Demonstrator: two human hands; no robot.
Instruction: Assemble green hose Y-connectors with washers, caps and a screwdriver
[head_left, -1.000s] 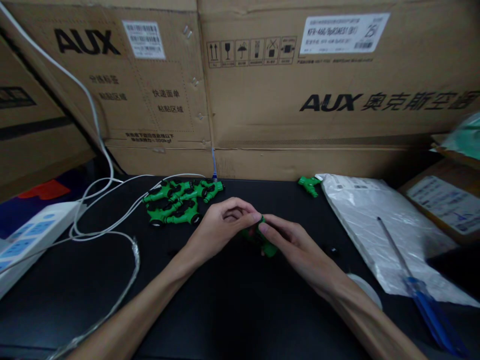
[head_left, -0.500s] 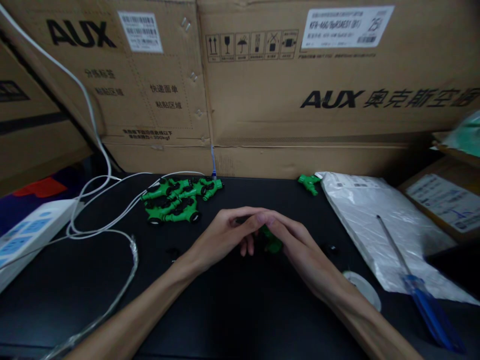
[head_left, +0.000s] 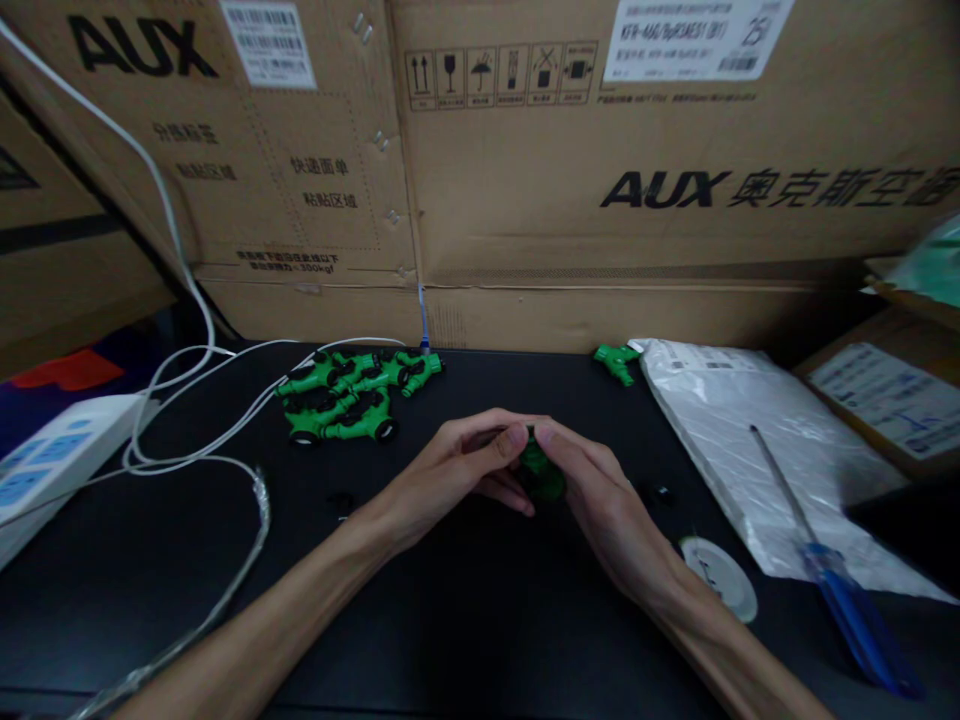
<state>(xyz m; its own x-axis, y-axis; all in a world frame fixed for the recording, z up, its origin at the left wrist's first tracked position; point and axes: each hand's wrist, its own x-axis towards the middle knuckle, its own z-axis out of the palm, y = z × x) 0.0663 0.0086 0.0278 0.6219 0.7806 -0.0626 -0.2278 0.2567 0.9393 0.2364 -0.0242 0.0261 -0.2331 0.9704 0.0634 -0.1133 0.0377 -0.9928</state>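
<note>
Head view: from my remote post I see two bare hands meeting above a black surface [head_left: 480, 625], gathered around one green pipe fitting [head_left: 543, 480]. The fitting sits between the palms near the middle of the view, its upper end at the thumb tips and its lower part in shadow. The left hand [head_left: 454, 462] grasps it from one side, thumb bent over toward the top; the right hand [head_left: 592, 468] grasps it from the other, thumb laid along the upper end. Several fingers are hidden from me, so I cannot tell their exact contact.

Behind and to the left, a cluster of green fittings [head_left: 358, 424] with black parts lies close together; a lone green fitting [head_left: 617, 362] lies at the far right, beside a white plastic packet [head_left: 720, 430]. A blue-handled screwdriver [head_left: 855, 615] rests with its shaft across the packet. Nearer the right forearm I note a pale round disc [head_left: 718, 578] and a small black piece [head_left: 661, 493]. At far left, a white power strip [head_left: 71, 455] lies beside looped white cable [head_left: 169, 210]. Cardboard boxes [head_left: 517, 215] stand along the back.
</note>
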